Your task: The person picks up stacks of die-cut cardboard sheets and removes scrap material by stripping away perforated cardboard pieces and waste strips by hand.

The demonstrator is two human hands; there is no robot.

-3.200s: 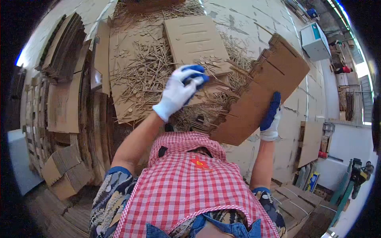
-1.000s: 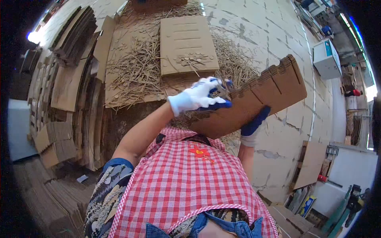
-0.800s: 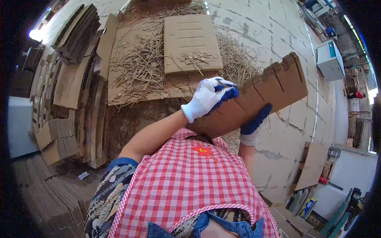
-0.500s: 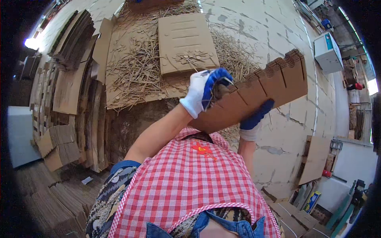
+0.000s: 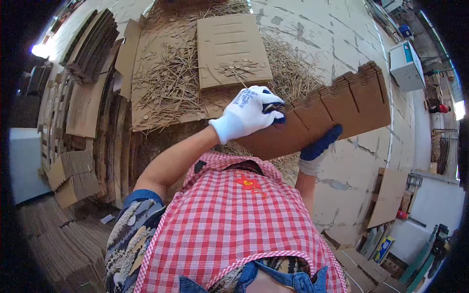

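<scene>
A tilted stack of slotted cardboard sheets (image 5: 337,102), with notches along its upper edge, is held up in front of my apron. My right hand (image 5: 318,149), in a blue and white glove, grips its lower edge with the fingers against the near face. At the stack's upper left edge is my left hand (image 5: 246,113), in a white glove with blue fingers. Its fingers are curled closed around something small and dark that I cannot make out. Behind them lies a flat cardboard pile (image 5: 229,46) with slits and small round scraps on top.
Thin cardboard offcuts (image 5: 168,78) are heaped around the flat pile on a cardboard sheet (image 5: 141,112). Tall cardboard stacks (image 5: 93,46) and a wooden pallet (image 5: 51,117) stand at left. A white cabinet (image 5: 408,68) is at the far right, above a leaning board (image 5: 388,195).
My left hand has turned over, so the back of its glove now faces up, and its fingers have curled in. The cardboard stack has shifted slightly right with my right hand.
</scene>
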